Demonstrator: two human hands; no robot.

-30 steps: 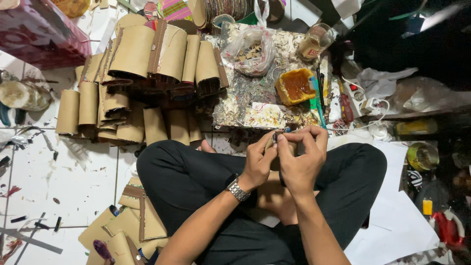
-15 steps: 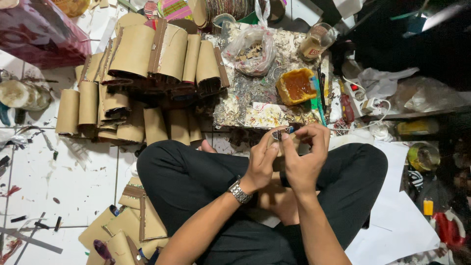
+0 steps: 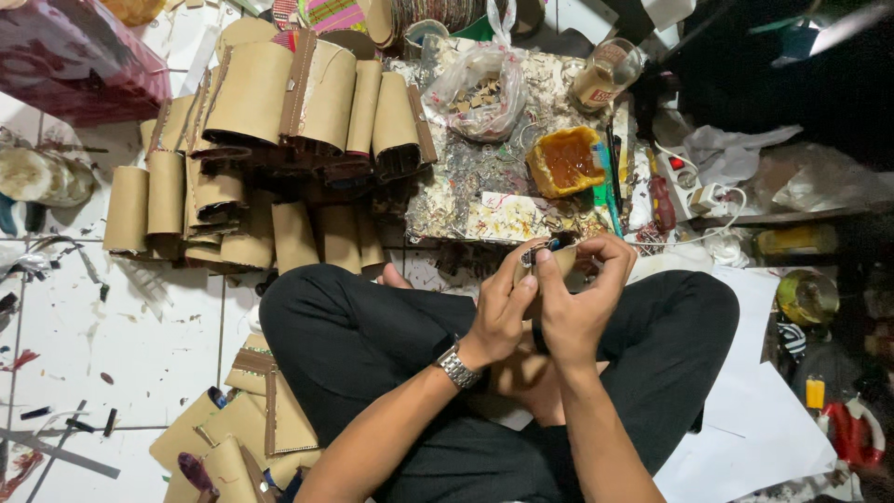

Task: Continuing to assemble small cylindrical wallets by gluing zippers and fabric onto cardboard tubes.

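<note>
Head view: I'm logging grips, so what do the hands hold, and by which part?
Both hands, left hand and right hand, pinch a small tan cardboard piece by its edges; thumbs press near its dark top end.

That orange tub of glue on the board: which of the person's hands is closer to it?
The right hand: its fingers reach up just below the orange tub. The left hand sits further left and lower.
</note>
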